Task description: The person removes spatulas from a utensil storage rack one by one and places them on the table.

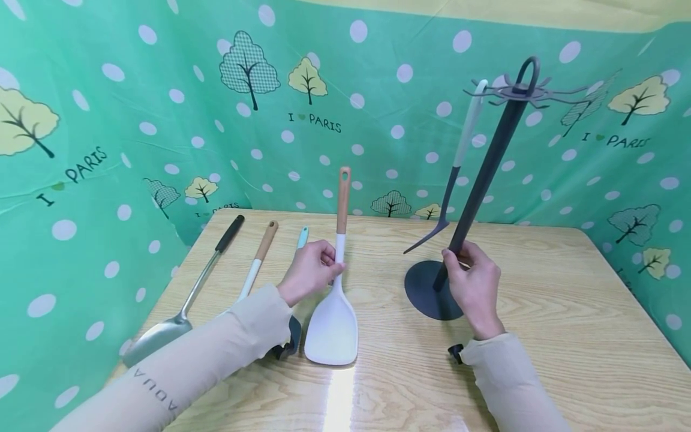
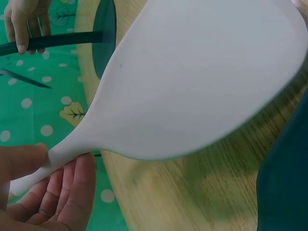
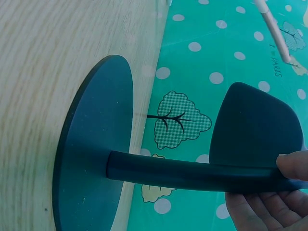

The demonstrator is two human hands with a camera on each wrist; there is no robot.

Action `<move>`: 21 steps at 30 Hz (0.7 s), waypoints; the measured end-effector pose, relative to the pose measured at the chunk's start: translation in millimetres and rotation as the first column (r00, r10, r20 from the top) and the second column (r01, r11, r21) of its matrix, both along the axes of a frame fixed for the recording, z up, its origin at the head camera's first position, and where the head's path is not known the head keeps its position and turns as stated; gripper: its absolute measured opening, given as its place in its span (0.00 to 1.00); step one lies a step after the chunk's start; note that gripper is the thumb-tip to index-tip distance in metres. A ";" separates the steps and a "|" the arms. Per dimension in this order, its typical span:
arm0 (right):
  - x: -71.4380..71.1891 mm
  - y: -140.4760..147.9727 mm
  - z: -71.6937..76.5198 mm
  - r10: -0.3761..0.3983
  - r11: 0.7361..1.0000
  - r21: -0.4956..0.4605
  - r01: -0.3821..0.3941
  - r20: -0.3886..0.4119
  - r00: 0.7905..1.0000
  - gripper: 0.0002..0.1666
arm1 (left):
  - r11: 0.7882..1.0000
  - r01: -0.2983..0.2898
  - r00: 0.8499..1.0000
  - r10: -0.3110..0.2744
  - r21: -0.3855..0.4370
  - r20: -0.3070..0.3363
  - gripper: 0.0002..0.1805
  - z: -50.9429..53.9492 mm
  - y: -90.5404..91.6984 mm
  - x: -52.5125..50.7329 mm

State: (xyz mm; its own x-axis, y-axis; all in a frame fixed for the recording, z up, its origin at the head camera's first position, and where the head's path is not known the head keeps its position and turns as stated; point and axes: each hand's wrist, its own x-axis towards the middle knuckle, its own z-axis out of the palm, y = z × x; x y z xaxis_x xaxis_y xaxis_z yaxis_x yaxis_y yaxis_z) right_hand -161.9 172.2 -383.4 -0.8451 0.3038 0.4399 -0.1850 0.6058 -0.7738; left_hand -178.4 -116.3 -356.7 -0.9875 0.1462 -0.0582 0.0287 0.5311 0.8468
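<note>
In the head view my left hand (image 1: 313, 270) pinches the neck of a white turner (image 1: 332, 330) with a wooden handle, its blade toward me. The left wrist view shows the thumb and fingers round that neck and the broad blade (image 2: 192, 72) held over the table. My right hand (image 1: 477, 288) grips the lower pole of a black utensil stand (image 1: 488, 174), which leans to the right. From one hook of its top ring hangs a spatula (image 1: 466, 132) with a pale mint handle. Its dark head (image 3: 255, 125) hangs beside the pole in the right wrist view.
To the left on the wooden table (image 1: 567, 288) lie a steel turner (image 1: 167, 333) with a black handle and a wood-and-white-handled utensil (image 1: 259, 258). A mint handle (image 1: 303, 236) shows behind my left hand. Green dotted cloth (image 1: 378, 162) hangs behind the table.
</note>
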 end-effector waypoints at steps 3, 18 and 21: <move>-0.1 -0.1 0.2 0.000 1.000 0.000 0.000 0.001 1.000 0.11 | 1.000 0.003 1.000 -0.002 -0.005 0.018 0.06 -1.5 0.5 -0.9; 0.2 -0.5 -1.7 0.001 1.000 -0.006 -0.001 -0.002 1.000 0.12 | 0.999 0.027 0.997 -0.024 -0.040 0.075 0.06 -12.9 1.2 -8.5; 0.1 -0.4 -2.1 0.001 1.000 -0.010 -0.002 -0.002 1.000 0.12 | 0.998 0.033 0.995 -0.028 -0.052 0.094 0.06 -14.9 1.1 -9.5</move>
State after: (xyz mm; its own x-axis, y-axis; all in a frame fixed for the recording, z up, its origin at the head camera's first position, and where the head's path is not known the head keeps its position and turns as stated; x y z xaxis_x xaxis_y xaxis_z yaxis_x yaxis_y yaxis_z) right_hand -161.8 171.8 -385.5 -0.8445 0.3071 0.4387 -0.1877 0.5974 -0.7796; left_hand -187.9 -115.2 -371.6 -0.9725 0.1706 -0.1587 -0.0323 0.5758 0.8169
